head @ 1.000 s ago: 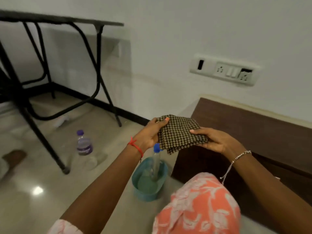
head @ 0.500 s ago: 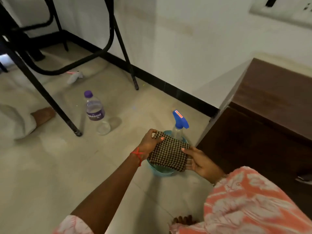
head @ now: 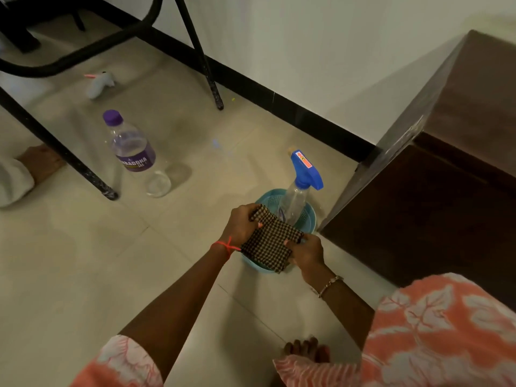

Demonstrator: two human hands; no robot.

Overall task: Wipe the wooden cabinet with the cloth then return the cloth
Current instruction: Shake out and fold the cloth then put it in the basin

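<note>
Both hands hold the folded checked cloth (head: 272,243) directly over the pale blue basket (head: 308,219) that stands on the tiled floor (head: 83,275). The left hand (head: 242,227), with a red thread (head: 225,245) tied at its wrist, grips the cloth's far left corner, its fingers (head: 245,212) curled closed on the fabric. The right hand (head: 305,251), with a thin metal bracelet (head: 329,284) at its wrist, pinches the cloth's near right edge, thumb on top and fingers tucked under it. The cloth covers most of the basket's opening; whether it touches the rim cannot be told from this angle.

A clear spray bottle (head: 300,191) with a blue trigger head stands upright in the basket's far side, just beyond the cloth. The wooden cabinet (head: 446,163), dark brown, stands on the floor just beside the basket on the right, against the white wall (head: 307,51).

Well apart to the left, a clear plastic bottle (head: 131,152) with a purple cap and purple label stands on the floor near a black metal leg (head: 55,146). A small pale toy-like object (head: 99,83) lies farther back. The person's bare toes (head: 305,349) show at the lower edge, beside orange floral fabric (head: 432,336).
</note>
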